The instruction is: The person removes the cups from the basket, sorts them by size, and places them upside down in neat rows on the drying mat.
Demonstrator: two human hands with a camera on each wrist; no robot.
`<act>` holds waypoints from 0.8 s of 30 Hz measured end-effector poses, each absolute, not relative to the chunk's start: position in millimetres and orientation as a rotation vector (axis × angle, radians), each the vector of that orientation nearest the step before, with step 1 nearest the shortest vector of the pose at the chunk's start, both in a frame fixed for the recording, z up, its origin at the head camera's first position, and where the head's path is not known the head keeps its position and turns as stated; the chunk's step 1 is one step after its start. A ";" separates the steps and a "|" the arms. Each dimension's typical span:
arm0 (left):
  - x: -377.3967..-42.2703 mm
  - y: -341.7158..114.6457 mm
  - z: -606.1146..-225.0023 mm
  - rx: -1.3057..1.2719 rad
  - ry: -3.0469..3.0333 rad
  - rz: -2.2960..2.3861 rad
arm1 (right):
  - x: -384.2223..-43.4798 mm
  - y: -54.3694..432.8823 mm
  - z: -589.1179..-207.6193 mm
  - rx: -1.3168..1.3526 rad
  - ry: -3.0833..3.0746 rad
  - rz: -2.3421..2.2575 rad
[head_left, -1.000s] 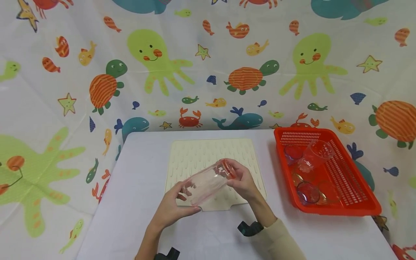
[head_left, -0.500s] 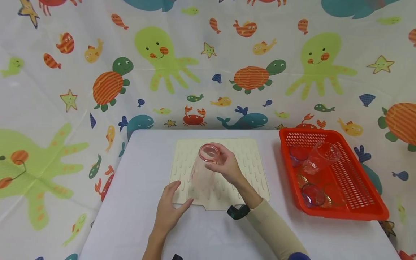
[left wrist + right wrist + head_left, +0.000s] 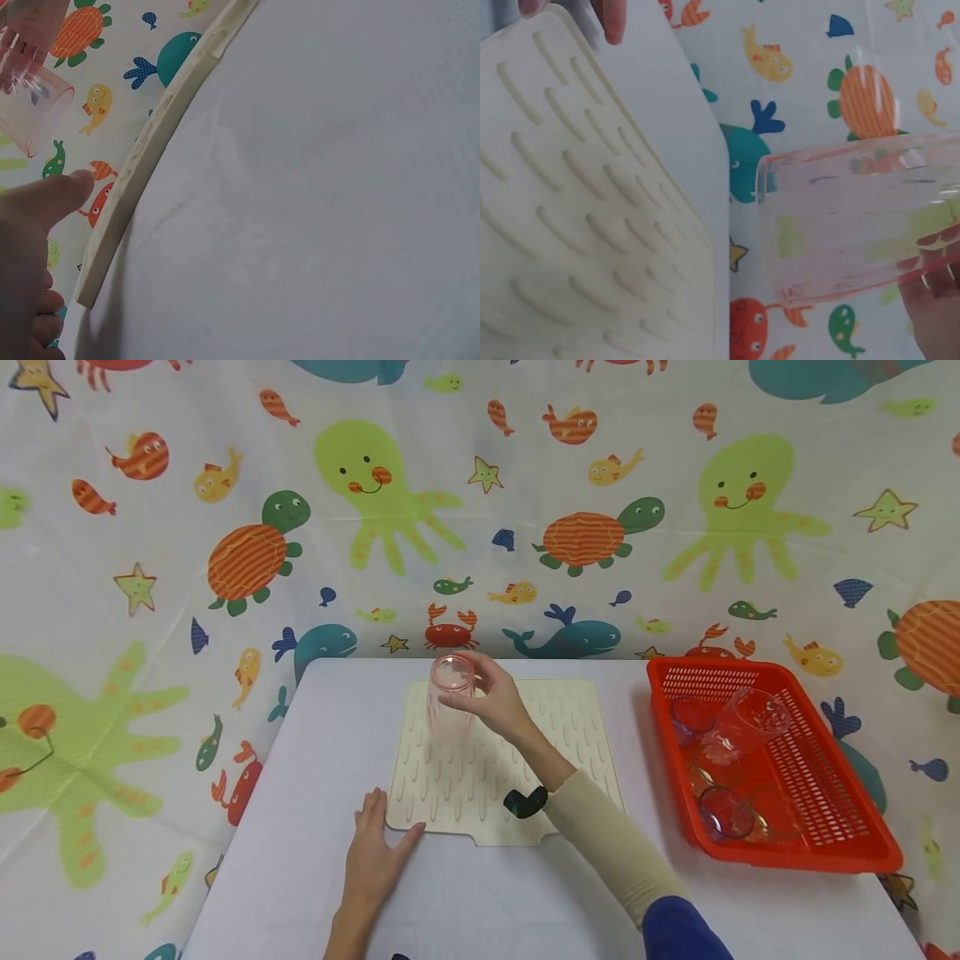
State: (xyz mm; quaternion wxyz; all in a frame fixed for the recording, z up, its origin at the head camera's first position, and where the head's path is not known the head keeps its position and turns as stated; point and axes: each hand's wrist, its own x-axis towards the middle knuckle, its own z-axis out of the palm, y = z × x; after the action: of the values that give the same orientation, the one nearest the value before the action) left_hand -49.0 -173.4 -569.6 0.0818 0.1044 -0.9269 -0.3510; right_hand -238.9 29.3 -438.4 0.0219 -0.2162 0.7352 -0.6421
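Note:
Near the back left of the cream ridged drying mat [image 3: 510,793], my right hand [image 3: 491,697] grips a clear pink-tinted tumbler [image 3: 448,714] by its upper end. It stands roughly upright. In the right wrist view the tumbler [image 3: 847,217] has its lower end a little apart from the mat [image 3: 577,195]. My left hand [image 3: 371,856] lies by the mat's front left corner, thumb and fingers spread about it and holding nothing. The left wrist view shows that hand's thumb [image 3: 64,195] beside the mat's edge [image 3: 142,165].
A red plastic basket [image 3: 795,857] stands on the right of the white table [image 3: 322,735]. Inside are a clear tumbler [image 3: 753,718] and several other glass pieces, some purple or amber tinted. A sea-animal patterned curtain [image 3: 480,568] hangs behind the table.
My left hand has let go of the tumbler and come down to the mat's front left corner. My right hand has turned the tumbler upright and carried it toward the back left.

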 end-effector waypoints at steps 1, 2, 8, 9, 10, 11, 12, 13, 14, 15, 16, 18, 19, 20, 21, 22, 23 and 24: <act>-49.5 -174.3 -571.1 0.329 -2.789 -1.053 | -242.4 26.3 -438.2 -0.677 2.276 -1.991; -49.9 -174.8 -572.2 0.342 -2.809 -1.056 | -245.9 23.4 -438.4 -0.675 2.285 -1.985; -52.9 -174.5 -575.0 0.332 -2.869 -1.039 | -264.2 6.9 -444.0 -0.609 2.398 -1.898; -53.2 -174.4 -575.5 0.325 -2.867 -1.033 | -267.0 4.4 -445.7 -0.597 2.411 -1.883; -53.8 -174.1 -576.2 0.319 -2.869 -1.024 | -269.8 2.5 -447.5 -0.582 2.422 -1.871; -54.1 -173.9 -576.8 0.314 -2.870 -1.018 | -272.3 0.8 -449.6 -0.563 2.432 -1.859; -54.5 -173.9 -577.6 0.311 -2.874 -1.007 | -274.9 -0.8 -452.3 -0.542 2.432 -1.857; -54.6 -173.9 -578.2 0.307 -2.878 -0.997 | -277.3 -2.2 -455.2 -0.517 2.432 -1.857; -54.7 -174.0 -578.8 0.304 -2.881 -0.988 | -279.8 -3.6 -458.7 -0.492 2.430 -1.857; -54.5 -174.2 -579.1 0.300 -2.879 -0.985 | -282.2 -5.1 -462.5 -0.471 2.424 -1.864; -54.1 -174.4 -579.4 0.298 -2.878 -0.979 | -284.6 -6.4 -466.5 -0.452 2.425 -1.866; -53.4 -174.9 -579.7 0.296 -2.875 -0.970 | -289.4 -9.5 -474.8 -0.430 2.428 -1.865; -53.1 -175.1 -579.5 0.296 -2.868 -0.973 | -291.4 -10.9 -478.5 -0.428 2.434 -1.861; -52.9 -175.2 -579.3 0.297 -2.865 -0.970 | -293.2 -12.3 -481.6 -0.429 2.439 -1.859; -52.9 -175.3 -579.3 0.298 -2.862 -0.973 | -294.5 -13.4 -483.8 -0.433 2.443 -1.860; -53.2 -175.2 -579.5 0.296 -2.860 -0.972 | -295.5 -14.3 -485.4 -0.435 2.451 -1.857; -53.7 -175.1 -579.9 0.291 -2.860 -0.970 | -296.1 -15.1 -486.4 -0.435 2.453 -1.858; -54.2 -174.8 -579.9 0.288 -2.858 -0.969 | -296.8 -15.7 -486.9 -0.434 2.456 -1.856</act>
State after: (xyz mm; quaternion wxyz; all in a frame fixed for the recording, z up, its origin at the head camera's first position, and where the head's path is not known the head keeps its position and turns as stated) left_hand -54.2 -174.8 -579.9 0.0549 0.0948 -0.9414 -0.3191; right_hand -296.8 -15.7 -486.9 0.0163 -0.1396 0.7898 -0.5970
